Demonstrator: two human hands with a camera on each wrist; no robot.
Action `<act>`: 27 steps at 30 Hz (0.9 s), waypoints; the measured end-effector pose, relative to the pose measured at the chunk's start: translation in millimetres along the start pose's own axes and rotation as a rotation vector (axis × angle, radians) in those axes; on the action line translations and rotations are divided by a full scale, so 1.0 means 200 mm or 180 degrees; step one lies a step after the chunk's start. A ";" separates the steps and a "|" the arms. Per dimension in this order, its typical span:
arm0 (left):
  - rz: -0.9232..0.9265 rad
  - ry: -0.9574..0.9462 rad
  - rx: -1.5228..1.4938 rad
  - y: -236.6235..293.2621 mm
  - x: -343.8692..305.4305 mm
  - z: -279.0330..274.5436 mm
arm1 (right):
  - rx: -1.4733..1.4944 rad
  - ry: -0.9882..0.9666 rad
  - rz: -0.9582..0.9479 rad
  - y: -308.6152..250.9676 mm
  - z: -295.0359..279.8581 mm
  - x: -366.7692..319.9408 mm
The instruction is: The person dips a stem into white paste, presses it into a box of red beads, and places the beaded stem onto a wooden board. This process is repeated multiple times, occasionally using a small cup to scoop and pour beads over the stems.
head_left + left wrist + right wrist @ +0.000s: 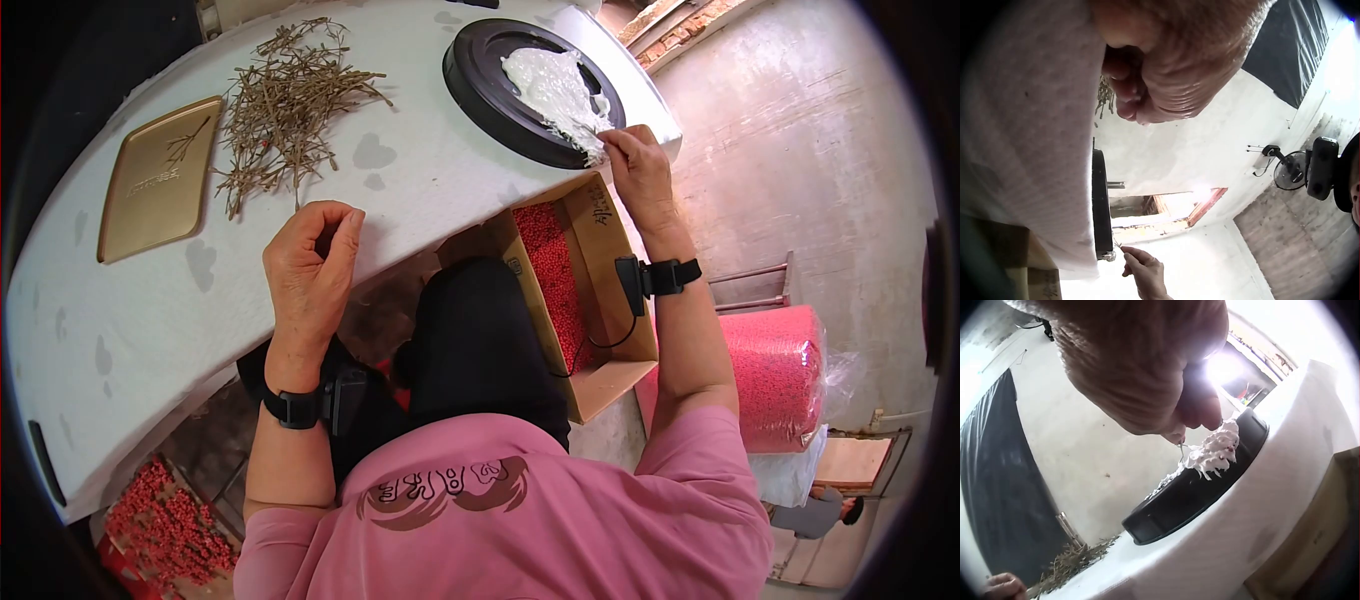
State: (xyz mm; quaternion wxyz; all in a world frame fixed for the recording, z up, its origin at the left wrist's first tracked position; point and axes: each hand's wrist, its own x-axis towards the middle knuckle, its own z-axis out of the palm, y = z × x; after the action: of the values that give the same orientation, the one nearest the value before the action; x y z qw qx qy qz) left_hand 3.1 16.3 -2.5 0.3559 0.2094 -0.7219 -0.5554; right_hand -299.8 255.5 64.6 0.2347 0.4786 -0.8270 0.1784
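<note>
My right hand [640, 172] pinches a thin branching twig [1182, 450] between thumb and fingertips, at the near rim of a black round lid [478, 95]. The twig's tip meets the thick white paste [552, 85] spread on the lid. In the right wrist view, a ragged lump of paste hangs over the lid's side, just below the fingertips. My left hand [312, 262] is at the table's front edge, its fingers loosely curled and the thumb near the index finger. Nothing shows in it. A pile of dry brown twigs [290, 105] lies just beyond it.
A gold tray [150, 215] with one twig [185, 145] lies left on the white-covered table [400, 190]. Below the table edge, a cardboard box [600, 245] holds small red beads [550, 280]. A bag of red beads [770, 375] stands right; red sprigs [165, 525] lie lower left.
</note>
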 end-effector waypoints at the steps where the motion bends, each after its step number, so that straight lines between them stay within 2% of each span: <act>1: 0.0010 -0.0001 0.0014 0.00 0.00 0.00 | -0.0021 -0.0071 0.0038 0.00 -0.02 -0.02; 6: 0.0010 -0.0006 0.0052 0.01 0.00 0.00 | -0.0301 -0.0308 0.0156 0.01 -0.11 -0.04; 14: 0.0002 0.0008 0.0077 0.00 0.00 0.00 | -0.0825 0.0287 -0.0241 -0.06 -0.15 0.08; 18: 0.0014 0.0012 0.0056 0.00 0.00 0.01 | -0.1132 0.0178 -0.0446 -0.06 -0.07 0.07; 20: 0.0012 0.0016 0.0065 0.00 0.00 0.01 | -0.1294 -0.0107 -0.0517 -0.07 -0.05 0.05; 27: 0.0013 0.0089 0.0024 0.00 0.00 0.02 | -0.1430 -0.0474 -0.0851 -0.09 -0.08 0.01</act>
State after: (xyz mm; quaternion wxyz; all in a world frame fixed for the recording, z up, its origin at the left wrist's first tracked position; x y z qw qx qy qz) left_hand 0.5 17.9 -3.5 0.3663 0.2169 -0.7193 -0.5490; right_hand -281.2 255.0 80.5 0.2950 0.5314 -0.7903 -0.0778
